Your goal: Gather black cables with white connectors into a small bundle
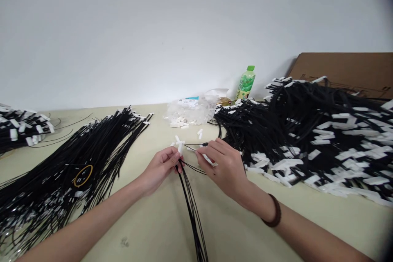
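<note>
My left hand (164, 168) is closed on a white plastic connector (180, 147) at the end of several black cables. From there the black cables (192, 208) hang down over the table toward me. My right hand (219, 163) is just to the right, thumb and fingers pinched on a thin wire (190, 148) that points at the connector. A white piece shows under the right fingers; whether they grip it I cannot tell. More loose white connectors (200, 133) lie on the table just beyond the hands.
Bundles of black cables (101, 143) with a yellow rubber band (82, 176) lie left. A large heap of white-ended cables (294, 127) fills the right. Behind are a clear bag of white parts (190, 110), a green-capped bottle (246, 83) and a cardboard box (346, 69).
</note>
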